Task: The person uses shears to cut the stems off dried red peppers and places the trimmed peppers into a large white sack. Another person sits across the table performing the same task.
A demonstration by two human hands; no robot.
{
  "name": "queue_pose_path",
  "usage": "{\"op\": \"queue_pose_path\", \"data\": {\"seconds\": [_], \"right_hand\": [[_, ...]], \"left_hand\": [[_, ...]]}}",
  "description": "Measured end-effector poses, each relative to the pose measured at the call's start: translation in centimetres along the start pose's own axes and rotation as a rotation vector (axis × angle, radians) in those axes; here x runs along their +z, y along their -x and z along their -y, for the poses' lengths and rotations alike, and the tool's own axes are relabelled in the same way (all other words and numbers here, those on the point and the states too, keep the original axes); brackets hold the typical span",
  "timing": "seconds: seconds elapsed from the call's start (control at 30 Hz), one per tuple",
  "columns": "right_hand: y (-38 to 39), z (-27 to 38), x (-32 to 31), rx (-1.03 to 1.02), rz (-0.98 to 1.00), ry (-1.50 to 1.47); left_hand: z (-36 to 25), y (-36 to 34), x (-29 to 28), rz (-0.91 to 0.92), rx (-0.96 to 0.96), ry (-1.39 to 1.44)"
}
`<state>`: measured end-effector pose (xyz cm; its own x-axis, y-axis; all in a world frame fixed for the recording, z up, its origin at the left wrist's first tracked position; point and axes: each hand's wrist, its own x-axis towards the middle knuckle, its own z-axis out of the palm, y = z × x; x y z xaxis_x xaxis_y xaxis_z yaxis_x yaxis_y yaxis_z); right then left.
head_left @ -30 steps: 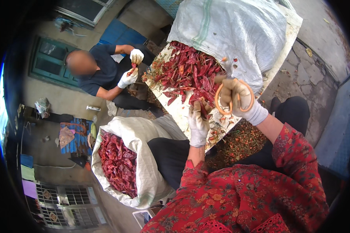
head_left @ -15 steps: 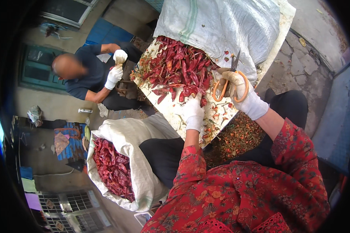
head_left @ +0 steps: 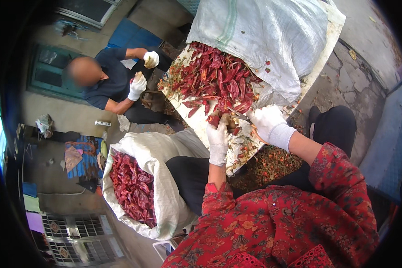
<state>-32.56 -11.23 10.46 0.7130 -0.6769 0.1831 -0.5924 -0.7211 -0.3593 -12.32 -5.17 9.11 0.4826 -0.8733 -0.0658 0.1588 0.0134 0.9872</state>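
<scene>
My gloved left hand (head_left: 218, 136) is closed on a dried red chili (head_left: 213, 119) near the front of a pale board (head_left: 187, 116). My gloved right hand (head_left: 269, 127) grips orange-handled scissors (head_left: 240, 115), whose blades point left to the chili's top; the handles are mostly hidden behind my fingers. Just beyond my hands lies a heap of dried red chilies (head_left: 212, 71), partly under a white woven sack (head_left: 259, 31). Stems and bits litter the board's surface and edge.
At the upper left a co-worker (head_left: 109, 82) in a dark shirt works with gloved hands. An upright open sack (head_left: 172, 207) full of chilies stands at my left. Stem scraps (head_left: 272, 169) lie below the board's front edge. A teal door (head_left: 49, 71) is behind the co-worker.
My right hand has turned and lowered, swinging the scissors from blades up to pointing left at my left hand, which now holds a chili. The co-worker's hands have moved apart.
</scene>
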Motion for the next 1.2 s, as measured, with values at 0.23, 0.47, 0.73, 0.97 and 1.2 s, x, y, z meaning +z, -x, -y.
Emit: {"op": "queue_pose_path", "data": {"seconds": [0.23, 0.47, 0.73, 0.97, 1.2], "right_hand": [[-0.2, 0.0, -2.1, 0.147, 0.159, 0.036], [-0.6, 0.2, -0.6, 0.069, -0.031, -0.046], [0.2, -0.6, 1.4, -0.026, -0.029, -0.368], [0.1, 0.1, -1.7, 0.071, 0.618, -1.919], [-2.3, -4.0, -3.3, 0.208, -0.255, -2.350]], "left_hand": [[-0.5, 0.1, -1.1, -0.175, 0.024, -0.203], [1.0, 0.6, 0.3, -0.072, 0.270, -0.367], [-0.3, 1.4, 0.2, 0.123, 0.279, -0.428], [-2.1, 2.5, 0.9, 0.122, 0.067, 0.337], [2.3, 1.4, 0.0, 0.095, -0.322, 0.824]]}}
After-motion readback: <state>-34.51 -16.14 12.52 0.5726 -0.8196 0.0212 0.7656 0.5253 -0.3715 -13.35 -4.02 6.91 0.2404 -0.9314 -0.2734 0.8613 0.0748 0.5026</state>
